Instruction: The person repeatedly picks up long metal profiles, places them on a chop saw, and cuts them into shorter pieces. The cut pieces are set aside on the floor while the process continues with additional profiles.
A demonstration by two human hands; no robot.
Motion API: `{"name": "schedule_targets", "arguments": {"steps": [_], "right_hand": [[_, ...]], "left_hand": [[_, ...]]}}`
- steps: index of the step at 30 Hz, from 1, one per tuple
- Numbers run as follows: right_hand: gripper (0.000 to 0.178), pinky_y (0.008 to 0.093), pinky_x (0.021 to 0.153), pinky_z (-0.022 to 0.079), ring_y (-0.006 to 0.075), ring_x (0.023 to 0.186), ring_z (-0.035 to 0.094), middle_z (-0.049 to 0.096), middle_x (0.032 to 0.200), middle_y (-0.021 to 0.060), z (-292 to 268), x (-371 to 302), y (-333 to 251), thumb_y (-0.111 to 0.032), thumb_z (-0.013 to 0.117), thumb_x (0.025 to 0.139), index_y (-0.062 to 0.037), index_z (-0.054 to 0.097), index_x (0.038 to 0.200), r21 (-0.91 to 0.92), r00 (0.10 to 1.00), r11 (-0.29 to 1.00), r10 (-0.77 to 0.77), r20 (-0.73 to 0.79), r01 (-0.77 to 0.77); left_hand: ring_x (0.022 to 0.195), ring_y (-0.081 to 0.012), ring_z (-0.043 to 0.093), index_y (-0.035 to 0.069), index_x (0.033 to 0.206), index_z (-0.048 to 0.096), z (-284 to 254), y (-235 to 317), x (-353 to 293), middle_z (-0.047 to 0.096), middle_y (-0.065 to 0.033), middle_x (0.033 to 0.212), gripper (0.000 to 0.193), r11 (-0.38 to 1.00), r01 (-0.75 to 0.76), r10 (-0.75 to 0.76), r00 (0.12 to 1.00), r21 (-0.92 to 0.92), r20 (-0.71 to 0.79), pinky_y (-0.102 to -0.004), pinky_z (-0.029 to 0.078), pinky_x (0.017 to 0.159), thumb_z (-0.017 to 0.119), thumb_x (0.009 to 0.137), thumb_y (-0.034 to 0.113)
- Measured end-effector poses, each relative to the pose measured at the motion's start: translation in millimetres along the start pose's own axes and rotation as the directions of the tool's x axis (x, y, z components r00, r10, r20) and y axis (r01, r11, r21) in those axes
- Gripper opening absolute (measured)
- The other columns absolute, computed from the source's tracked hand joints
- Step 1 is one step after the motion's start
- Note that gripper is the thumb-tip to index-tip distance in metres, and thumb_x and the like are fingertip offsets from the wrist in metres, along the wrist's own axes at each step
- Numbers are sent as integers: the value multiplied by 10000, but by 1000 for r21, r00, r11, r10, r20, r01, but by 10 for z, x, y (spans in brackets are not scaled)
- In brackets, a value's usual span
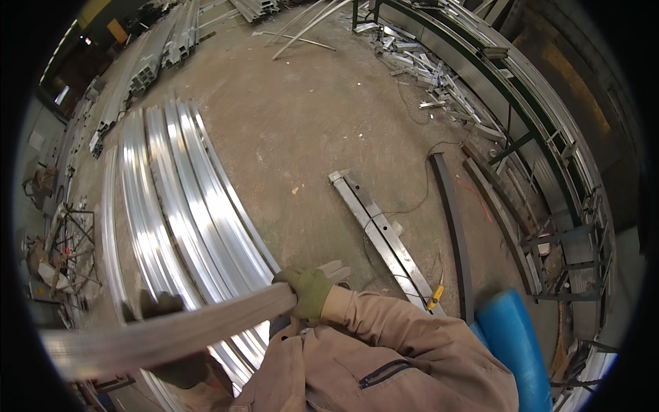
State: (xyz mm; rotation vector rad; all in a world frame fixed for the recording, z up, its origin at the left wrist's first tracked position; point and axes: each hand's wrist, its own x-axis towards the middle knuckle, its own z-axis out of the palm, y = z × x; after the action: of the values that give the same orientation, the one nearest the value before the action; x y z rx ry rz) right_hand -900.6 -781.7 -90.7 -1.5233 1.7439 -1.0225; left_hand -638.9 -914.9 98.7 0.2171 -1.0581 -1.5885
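A long grey-brown bar (206, 319) crosses low in front of me, from the left rim to a notched end near the middle. I cannot tell whether it is wood or metal. My right hand (305, 292), in a green work glove, is closed round the bar close to that end. Farther left, my left hand (184, 371), in a dark glove, holds the bar from below; its fingertips come up on the far side, slightly blurred. Under and beyond the bar lie several long, shiny metal profiles (195, 185), side by side.
Two bound metal bars (381, 237) lie right of centre, with a yellow-handled tool (435, 296) on them. Beyond is a dark beam (449, 226). A blue roll (511, 343) stands by my right arm. Metal offcuts (439, 79) lie beside a green rack (528, 110). Stacked profiles (147, 65) stand far left.
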Motion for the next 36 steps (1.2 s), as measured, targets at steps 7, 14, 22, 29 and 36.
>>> {"name": "schedule_targets", "arguments": {"steps": [7, 14, 22, 29, 36], "right_hand": [[642, 540, 1002, 636, 453, 1176, 779, 809, 1242, 195, -1051, 2164, 1319, -312, 1012, 774, -121, 789, 1344, 39, 974, 996, 82, -213, -76], [497, 543, 932, 649, 411, 1069, 817, 836, 1117, 147, -1831, 4656, 2329, -309, 998, 762, -150, 825, 1199, -245, 907, 934, 150, -394, -261], [615, 540, 973, 653, 407, 1110, 823, 849, 1167, 143, -3038, 6282, 3020, -498, 1008, 789, -166, 825, 1274, -355, 852, 815, 287, -438, -457], [682, 524, 999, 658, 390, 1129, 834, 871, 1179, 143, -4270, 7798, 4209, -649, 998, 806, -168, 852, 1266, -252, 789, 786, 425, -444, -565], [785, 527, 1036, 652, 434, 1189, 823, 843, 1324, 215, -6326, 9585, 5167, -578, 984, 846, -111, 788, 1446, -119, 784, 845, 419, -459, -521]], "left_hand": [[1502, -421, 683, 26, 1802, 415, -405, -1176, 3107, 643, -258, 1673, 772, 722, -66, 275, 941, 689, -199, -527, 601, 1250, 753, 1191, 353], [1544, -413, 647, 87, 1836, 386, -1050, -3276, 6014, 605, -261, 1735, 783, 970, 164, -95, 937, 182, -337, -543, 542, 1306, 480, 1268, 618], [1580, -395, 614, 81, 1867, 331, -1167, -5059, 8238, 573, -243, 1770, 862, 882, 467, -447, 872, 65, -201, -572, 496, 1334, 567, 1242, 625], [1430, -369, 713, 26, 1776, 429, -748, -6996, 10097, 666, -250, 1643, 799, 842, 540, -535, 836, 2, -123, -540, 574, 1248, 612, 1236, 586], [1399, -352, 734, -1, 1723, 461, 635, -8899, 12175, 721, -250, 1548, 738, 828, 553, -548, 833, 92, -75, -522, 593, 1227, 594, 1251, 550]]}}
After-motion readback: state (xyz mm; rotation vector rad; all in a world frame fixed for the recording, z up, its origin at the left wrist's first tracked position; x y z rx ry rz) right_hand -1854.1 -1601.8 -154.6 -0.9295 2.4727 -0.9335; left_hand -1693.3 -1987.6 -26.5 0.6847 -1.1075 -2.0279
